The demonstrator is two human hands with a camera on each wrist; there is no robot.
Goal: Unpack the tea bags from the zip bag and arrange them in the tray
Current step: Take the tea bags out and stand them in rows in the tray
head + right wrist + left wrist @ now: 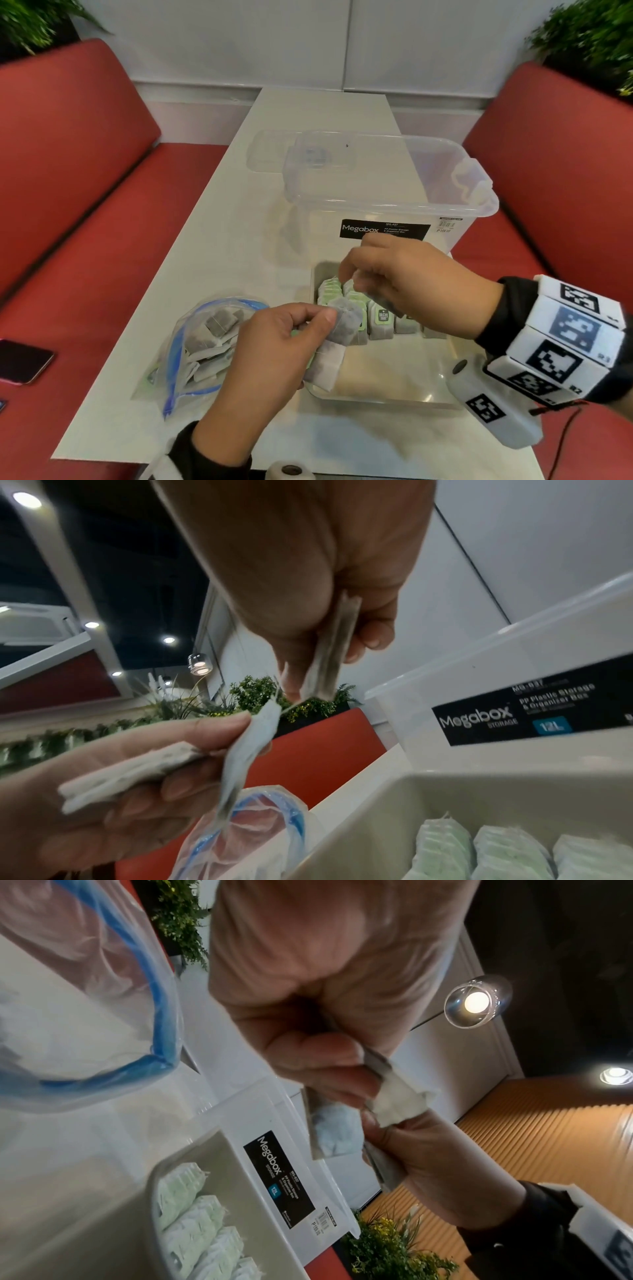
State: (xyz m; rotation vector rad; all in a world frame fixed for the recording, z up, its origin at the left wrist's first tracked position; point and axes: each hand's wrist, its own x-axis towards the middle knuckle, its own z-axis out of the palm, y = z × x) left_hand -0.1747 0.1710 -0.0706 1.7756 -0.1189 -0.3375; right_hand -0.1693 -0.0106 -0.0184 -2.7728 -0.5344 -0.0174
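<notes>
My left hand (274,342) holds a small stack of tea bags (330,363) over the near left corner of the white tray (394,399). One grey tea bag (349,320) is pinched at my left thumb. My right hand (411,284) pinches another tea bag (330,653) just above the rows of green-tagged tea bags (380,320) standing in the tray. The open zip bag (191,349) with a blue seal lies left of the tray, with several tea bags inside.
A clear Megabox storage box (387,192) stands right behind the tray, its lid (270,154) lying further back. A dark phone (20,359) lies on the red bench at left. Red benches flank the narrow white table (212,240).
</notes>
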